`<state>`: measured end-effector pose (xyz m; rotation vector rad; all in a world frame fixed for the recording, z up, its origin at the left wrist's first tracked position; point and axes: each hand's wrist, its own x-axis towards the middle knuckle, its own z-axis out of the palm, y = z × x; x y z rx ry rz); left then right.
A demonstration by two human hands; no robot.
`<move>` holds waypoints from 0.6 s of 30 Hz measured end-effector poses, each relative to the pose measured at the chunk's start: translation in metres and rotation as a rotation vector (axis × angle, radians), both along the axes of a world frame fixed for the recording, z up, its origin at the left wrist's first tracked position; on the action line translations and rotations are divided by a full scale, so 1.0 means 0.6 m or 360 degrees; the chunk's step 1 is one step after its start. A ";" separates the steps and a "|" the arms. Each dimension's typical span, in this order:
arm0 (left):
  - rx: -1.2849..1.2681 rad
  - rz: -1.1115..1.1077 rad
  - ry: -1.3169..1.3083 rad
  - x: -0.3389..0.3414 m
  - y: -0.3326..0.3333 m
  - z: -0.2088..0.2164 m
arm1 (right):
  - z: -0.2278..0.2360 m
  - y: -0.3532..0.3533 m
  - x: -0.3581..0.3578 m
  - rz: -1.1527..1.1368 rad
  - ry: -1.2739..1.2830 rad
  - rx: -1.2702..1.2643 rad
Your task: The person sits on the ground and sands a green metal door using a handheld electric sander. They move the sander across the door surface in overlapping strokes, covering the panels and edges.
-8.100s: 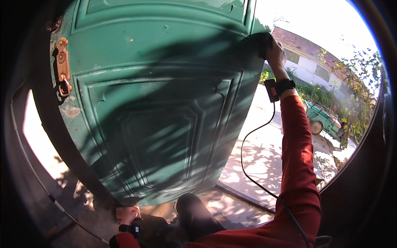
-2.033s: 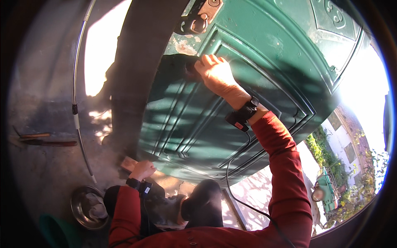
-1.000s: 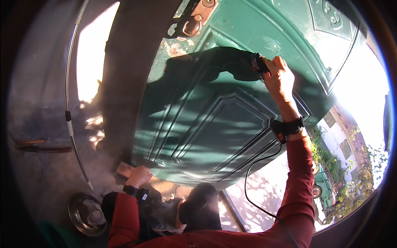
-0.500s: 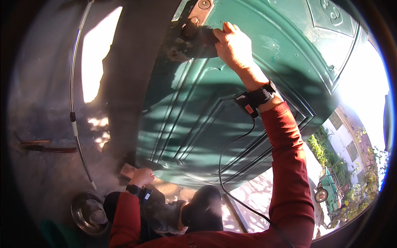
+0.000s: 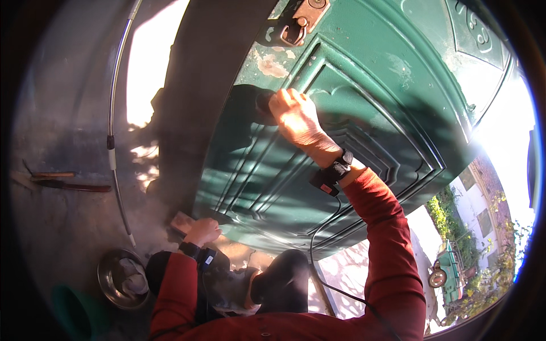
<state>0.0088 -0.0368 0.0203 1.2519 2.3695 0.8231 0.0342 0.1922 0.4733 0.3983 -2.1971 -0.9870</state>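
A green metal door (image 5: 352,102) with raised panels stands at a slant in front of me, its paint worn pale near the latch. My right hand (image 5: 297,116) is closed against the door below the metal latch (image 5: 296,29). Something dark shows at its fingertips, partly lost in shadow, and I cannot make out its kind. Low by the door's bottom corner, my left hand (image 5: 203,232) has its fingers closed. A reddish brick-like block (image 5: 182,223) lies beside it; what those fingers hold, if anything, is hidden.
Left of my knees stand a metal bowl (image 5: 108,284) with a grey cloth-like lump and a green bucket (image 5: 71,310). A thin metal pole (image 5: 116,79) and wooden-handled tools (image 5: 74,186) are at the left. A cable (image 5: 311,250) trails from my right wrist; a green vehicle (image 5: 449,273) stands outside.
My right hand has moved down the door, from beside the latch to below it, uncovering the latch and the worn paint. My left hand stays by the bottom corner.
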 end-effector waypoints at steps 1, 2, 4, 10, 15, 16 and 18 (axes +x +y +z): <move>0.0010 -0.0001 -0.0009 0.000 -0.004 0.003 | -0.038 -0.013 -0.008 -0.0205 -0.0169 0.0179; -0.0003 0.0025 -0.0006 -0.002 -0.009 0.006 | -0.064 -0.019 0.006 -0.0245 -0.0415 0.0161; 0.0030 0.0022 0.0009 -0.005 -0.015 0.008 | -0.061 -0.027 -0.003 -0.0264 -0.0434 0.0124; 0.0023 0.0026 0.0048 -0.008 -0.005 -0.001 | 0.089 -0.024 -0.069 0.0239 0.0391 -0.0042; 0.0045 0.0004 0.0089 -0.009 0.001 -0.001 | -0.010 -0.030 -0.068 0.0252 0.0279 -0.0169; 0.0010 -0.0003 0.0108 -0.010 -0.001 0.000 | -0.054 -0.036 -0.062 0.0254 0.0169 -0.0156; -0.0006 -0.0015 0.0077 -0.011 -0.005 0.001 | -0.136 -0.052 -0.047 -0.0037 -0.0332 0.0021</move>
